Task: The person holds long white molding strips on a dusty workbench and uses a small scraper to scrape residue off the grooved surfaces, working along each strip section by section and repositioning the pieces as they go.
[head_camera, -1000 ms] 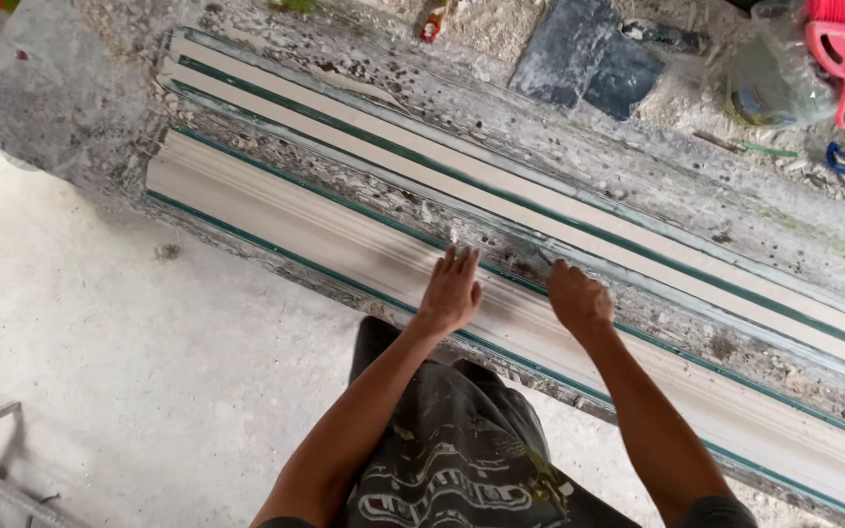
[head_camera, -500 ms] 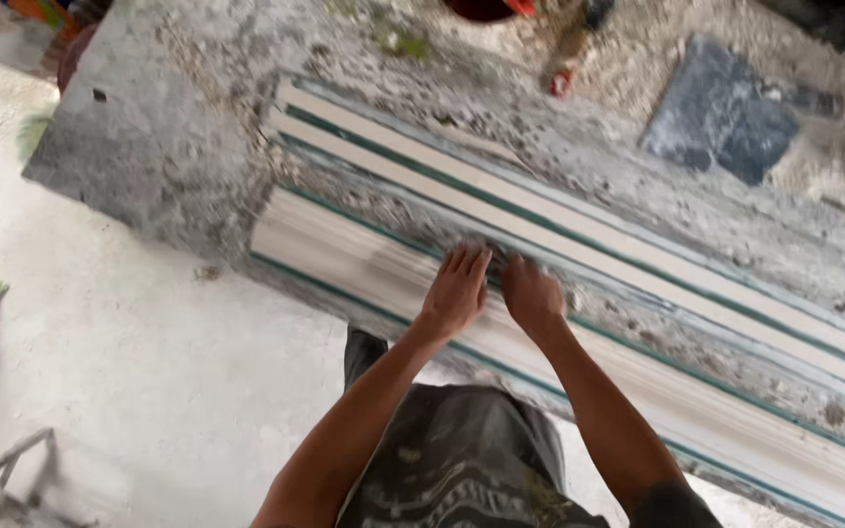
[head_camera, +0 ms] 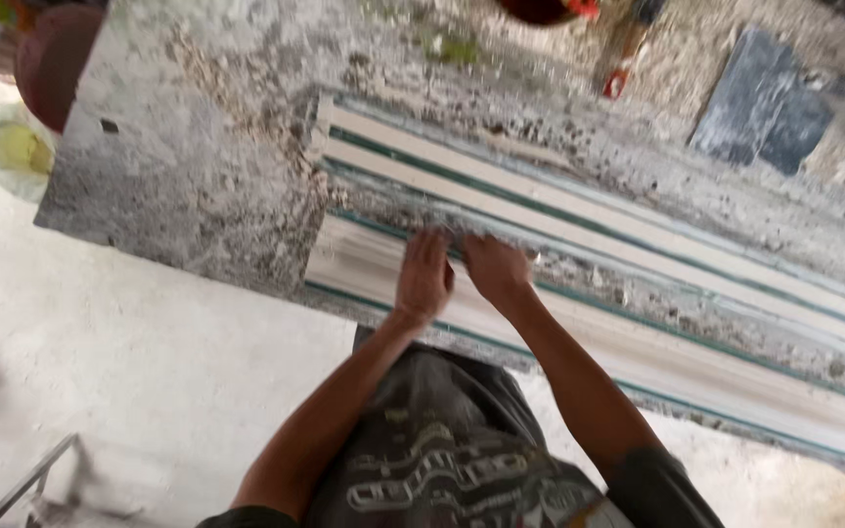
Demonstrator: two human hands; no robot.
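Near pale strip point(head_camera: 638, 357) lies along the table's point(head_camera: 178, 196) front edge, running toward 4 o'clock. Left hand point(head_camera: 424, 277) and right hand point(head_camera: 497, 271) press flat, fingers spread, side by side near its left end. Second pale strip point(head_camera: 579, 210) at 12 o'clock; dark slab point(head_camera: 760, 117) at 2 o'clock.

The whole view is smeared by motion. The long white moulding strip with green edges point(head_camera: 638, 357) runs out past the right edge, its far end unseen. The left hand point(head_camera: 424, 279) and right hand point(head_camera: 494, 269) blur at the fingertips, so whether they grip anything cannot be told. A dark red round vessel point(head_camera: 540, 10) at the speckled grey stone worktop's point(head_camera: 178, 186) far edge is cut off by the top.
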